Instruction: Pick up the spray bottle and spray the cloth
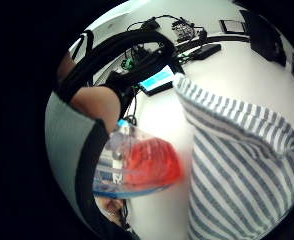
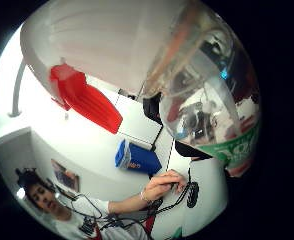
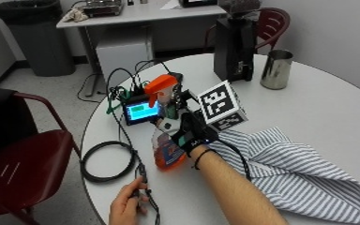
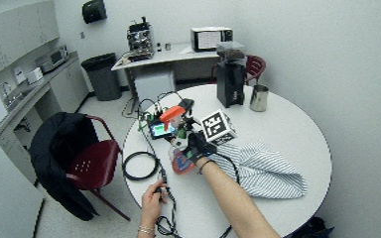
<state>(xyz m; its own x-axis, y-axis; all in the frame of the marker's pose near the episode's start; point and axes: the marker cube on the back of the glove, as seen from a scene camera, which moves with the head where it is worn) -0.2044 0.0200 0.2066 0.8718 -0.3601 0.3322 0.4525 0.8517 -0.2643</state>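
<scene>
The spray bottle (image 3: 168, 140), filled with orange liquid and topped by an orange trigger head, is gripped around its neck by the gloved right hand (image 3: 192, 133), fingers curled about it. The bottle is held upright at the left part of the round white worktop (image 3: 330, 108); whether its base touches the surface cannot be told. The striped cloth (image 3: 292, 168) is spread just beside it, to the right.
</scene>
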